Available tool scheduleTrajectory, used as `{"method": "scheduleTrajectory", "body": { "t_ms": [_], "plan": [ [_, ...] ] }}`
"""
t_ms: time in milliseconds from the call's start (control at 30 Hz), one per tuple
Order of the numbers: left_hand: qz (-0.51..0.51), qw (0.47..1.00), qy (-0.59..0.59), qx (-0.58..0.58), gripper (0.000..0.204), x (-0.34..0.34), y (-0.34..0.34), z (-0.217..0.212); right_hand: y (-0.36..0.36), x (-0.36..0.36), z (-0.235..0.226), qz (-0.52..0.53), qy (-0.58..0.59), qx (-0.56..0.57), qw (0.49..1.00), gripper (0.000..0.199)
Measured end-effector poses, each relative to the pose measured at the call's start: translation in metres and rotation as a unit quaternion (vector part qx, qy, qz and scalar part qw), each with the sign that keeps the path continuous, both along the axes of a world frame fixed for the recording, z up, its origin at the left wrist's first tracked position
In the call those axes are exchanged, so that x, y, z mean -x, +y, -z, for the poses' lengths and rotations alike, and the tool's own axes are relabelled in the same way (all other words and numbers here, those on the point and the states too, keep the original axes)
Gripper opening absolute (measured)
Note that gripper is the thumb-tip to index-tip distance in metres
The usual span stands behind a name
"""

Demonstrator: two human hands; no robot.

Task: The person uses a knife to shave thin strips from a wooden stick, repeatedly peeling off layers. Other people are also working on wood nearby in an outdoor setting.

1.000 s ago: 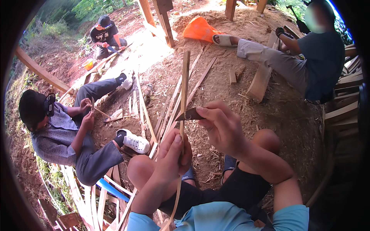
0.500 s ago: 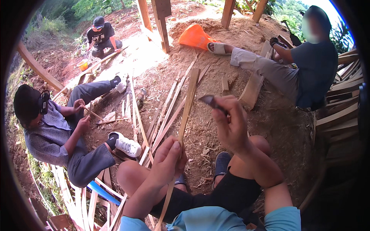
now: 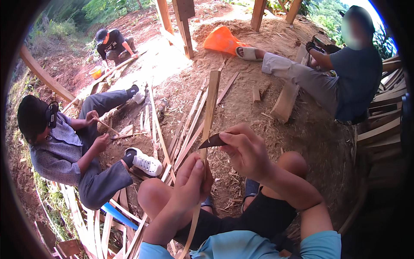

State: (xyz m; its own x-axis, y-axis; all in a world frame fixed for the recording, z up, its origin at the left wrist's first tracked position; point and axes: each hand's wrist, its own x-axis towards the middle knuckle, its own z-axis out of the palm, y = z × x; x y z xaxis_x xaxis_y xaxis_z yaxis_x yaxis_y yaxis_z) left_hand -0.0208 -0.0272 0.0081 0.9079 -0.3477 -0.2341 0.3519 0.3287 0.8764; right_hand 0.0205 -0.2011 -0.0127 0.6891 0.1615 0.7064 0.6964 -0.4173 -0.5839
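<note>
My left hand grips a long thin bamboo strip that rises upright in front of me and runs down past my knee. My right hand holds a small dark knife, its blade lying against the strip just above my left thumb. Both hands are over my bare knees, above the dirt ground.
More bamboo strips lie on the ground ahead. A person in grey sits at left working a stick. Another person sits at right by a wood block. An orange bag and posts stand behind.
My right hand lifted the knife away from the strip, then brought it back down against the strip. The strip has tilted slightly to the right.
</note>
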Motion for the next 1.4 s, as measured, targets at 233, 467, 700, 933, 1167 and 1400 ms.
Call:
{"method": "scheduleTrajectory", "body": {
  "t_ms": [233, 467, 700, 933, 1167, 1400],
  "plan": [
    [0.105, 0.993, 0.027, -0.045, 0.020, 0.022, -0.005, 0.007, -0.054, -0.055, -0.003, 0.223, 0.031, -0.136, 0.965, 0.015],
    [-0.016, 0.998, 0.005, -0.057, 0.018, -0.004, 0.006, 0.008, -0.016, 0.000, 0.006, -0.033, 0.108, -0.055, 0.992, 0.032],
    [-0.045, 0.994, -0.028, -0.101, 0.018, 0.000, 0.004, -0.003, 0.016, 0.007, -0.004, -0.167, 0.393, -0.215, 0.878, 0.045],
    [-0.054, 0.989, -0.033, -0.134, 0.018, -0.001, -0.001, 0.006, 0.016, 0.006, 0.010, -0.136, 0.241, -0.167, 0.946, 0.035],
    [-0.085, 0.993, -0.014, -0.075, 0.015, -0.011, 0.010, 0.010, 0.012, 0.000, 0.012, -0.113, 0.154, 0.053, 0.980, 0.030],
    [-0.085, 0.990, -0.038, -0.103, 0.016, -0.006, 0.006, 0.008, 0.017, 0.007, 0.015, -0.085, 0.098, 0.057, 0.990, 0.029]
  ]
}}
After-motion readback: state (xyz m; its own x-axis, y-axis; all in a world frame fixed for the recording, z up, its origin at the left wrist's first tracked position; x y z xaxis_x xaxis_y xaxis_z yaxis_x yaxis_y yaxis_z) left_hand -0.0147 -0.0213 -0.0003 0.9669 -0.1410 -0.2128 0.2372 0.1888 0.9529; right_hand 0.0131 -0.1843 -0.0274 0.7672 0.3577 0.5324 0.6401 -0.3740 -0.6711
